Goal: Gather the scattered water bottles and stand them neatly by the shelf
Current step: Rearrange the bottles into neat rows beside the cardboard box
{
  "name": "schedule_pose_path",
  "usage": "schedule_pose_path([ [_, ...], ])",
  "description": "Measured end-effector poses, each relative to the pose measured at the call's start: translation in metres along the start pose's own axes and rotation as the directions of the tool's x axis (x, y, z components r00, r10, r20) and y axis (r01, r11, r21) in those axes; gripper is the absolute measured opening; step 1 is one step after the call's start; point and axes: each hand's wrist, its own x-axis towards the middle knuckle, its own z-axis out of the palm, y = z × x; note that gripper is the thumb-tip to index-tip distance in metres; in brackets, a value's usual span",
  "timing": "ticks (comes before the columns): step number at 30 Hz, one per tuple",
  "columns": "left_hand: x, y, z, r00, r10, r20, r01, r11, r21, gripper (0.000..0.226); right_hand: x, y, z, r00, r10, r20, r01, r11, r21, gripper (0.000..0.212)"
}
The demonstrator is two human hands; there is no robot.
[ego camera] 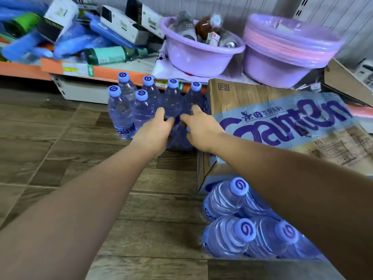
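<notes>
Several clear water bottles with blue caps stand upright in a cluster (129,110) on the wood-pattern floor, against the orange-edged shelf (113,72). My left hand (155,130) wraps the lower body of one upright bottle (172,102) at the cluster's right. My right hand (199,128) grips the neighbouring upright bottle (194,100), which stands beside the cardboard box. More bottles of the same kind lie on their sides (228,237) at the bottom right, caps towards me, partly hidden by my right forearm.
A large printed cardboard box (282,122) lies right of the standing bottles. The shelf holds a purple basin (201,55) with bottles in it, stacked purple and pink basins (286,57), and boxes and blue packs (121,23). Bare floor (60,148) stretches left.
</notes>
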Motion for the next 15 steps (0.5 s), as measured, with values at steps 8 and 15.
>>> schedule_pose_path([
  [8, -0.037, 0.011, -0.029, 0.991, 0.012, 0.134, -0.005, 0.999, -0.052, 0.036, -0.039, -0.02, -0.013, 0.99, 0.098, 0.101, -0.125, 0.945, 0.304, 0.02],
  [15, -0.062, 0.032, -0.089, 0.996, 0.065, 0.064, -0.064, 0.998, -0.019, 0.034, -0.086, -0.027, -0.069, 1.0, 0.004, -0.004, -0.003, 0.95, 0.311, 0.022],
])
